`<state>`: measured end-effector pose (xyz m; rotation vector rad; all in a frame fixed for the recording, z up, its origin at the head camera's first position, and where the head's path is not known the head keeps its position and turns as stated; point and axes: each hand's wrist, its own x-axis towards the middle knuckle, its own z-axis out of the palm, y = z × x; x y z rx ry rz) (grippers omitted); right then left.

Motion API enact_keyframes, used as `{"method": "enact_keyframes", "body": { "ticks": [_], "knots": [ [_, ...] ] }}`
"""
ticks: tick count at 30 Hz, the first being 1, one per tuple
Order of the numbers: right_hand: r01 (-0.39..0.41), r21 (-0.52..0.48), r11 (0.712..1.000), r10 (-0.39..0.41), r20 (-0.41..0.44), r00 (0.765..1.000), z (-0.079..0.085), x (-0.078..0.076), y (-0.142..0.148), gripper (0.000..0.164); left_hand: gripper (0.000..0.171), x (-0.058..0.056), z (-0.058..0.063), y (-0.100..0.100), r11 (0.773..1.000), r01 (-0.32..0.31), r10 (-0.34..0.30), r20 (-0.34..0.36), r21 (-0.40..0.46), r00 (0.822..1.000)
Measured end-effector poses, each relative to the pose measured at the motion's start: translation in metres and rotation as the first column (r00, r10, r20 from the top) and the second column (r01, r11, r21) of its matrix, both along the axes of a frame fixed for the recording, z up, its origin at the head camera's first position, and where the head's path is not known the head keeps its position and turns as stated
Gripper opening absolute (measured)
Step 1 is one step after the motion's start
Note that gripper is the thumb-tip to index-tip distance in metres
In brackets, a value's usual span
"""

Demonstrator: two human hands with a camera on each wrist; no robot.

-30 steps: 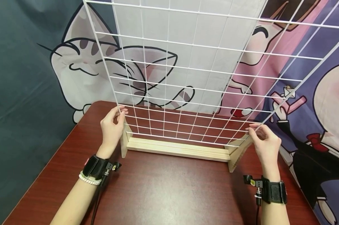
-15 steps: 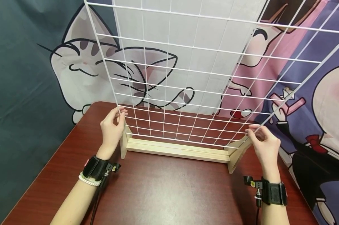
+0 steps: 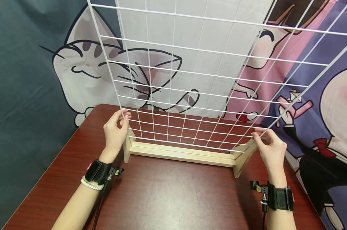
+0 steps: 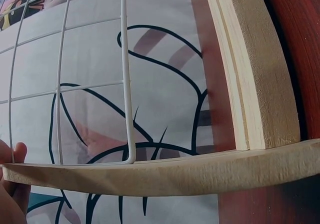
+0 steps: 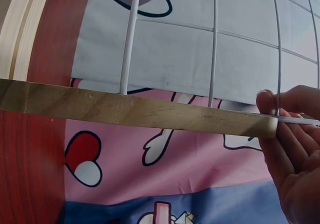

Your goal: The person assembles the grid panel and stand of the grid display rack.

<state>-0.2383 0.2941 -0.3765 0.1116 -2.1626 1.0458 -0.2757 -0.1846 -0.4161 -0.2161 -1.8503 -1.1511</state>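
The left hand (image 3: 115, 130) and right hand (image 3: 271, 145) are pinching opposite sides of a white rectangular wire grid (image 3: 194, 72), its bottom running above a straight pale-wood crossbar (image 3: 182, 155).

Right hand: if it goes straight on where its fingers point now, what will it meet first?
Most likely the white wire grid, whose edge the right hand pinches. The wooden side piece is very close too; unclear depth leaves the order uncertain. The printed backdrop appears farther behind.
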Motion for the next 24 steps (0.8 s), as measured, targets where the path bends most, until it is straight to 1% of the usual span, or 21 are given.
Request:
{"method": "enact_keyframes", "body": {
  "ticks": [4, 9, 12, 18, 21, 24],
  "knots": [
    [0.017, 0.033, 0.999, -0.016, -0.03, 0.999, -0.0006, -0.0006, -0.0003, 0.016, 0.017, 0.0014, 0.0018, 0.0029, 1.0, -0.016, 0.016, 0.005, -0.007, 1.0],
    [0.067, 0.09, 0.994, -0.059, -0.083, 0.995, -0.0013, -0.0007, -0.0017, 0.014, 0.018, 0.006, 0.0076, 0.0085, 1.0, -0.025, 0.025, 0.002, -0.004, 1.0],
    [0.083, 0.102, 0.991, -0.072, -0.106, 0.992, -0.0023, -0.001, -0.0017, 0.014, 0.017, 0.0048, 0.0061, 0.008, 1.0, -0.018, 0.018, 0.0, -0.002, 1.0],
    [0.079, 0.102, 0.992, -0.068, -0.107, 0.992, -0.0046, -0.0028, -0.0001, 0.015, 0.017, 0.0005, -0.0009, 0.0035, 1.0, -0.01, 0.01, 0.001, 0.001, 1.0],
    [0.072, 0.1, 0.992, -0.061, -0.105, 0.993, -0.0047, -0.0027, -0.0001, 0.015, 0.018, 0.0007, -0.0009, 0.0041, 1.0, -0.014, 0.014, 0.005, 0.005, 1.0],
    [0.07, 0.1, 0.992, -0.06, -0.104, 0.993, -0.004, -0.0025, 0.0, 0.015, 0.018, 0.0025, 0.0016, 0.0063, 1.0, -0.024, 0.024, 0.007, 0.005, 1.0]
  ]
}}
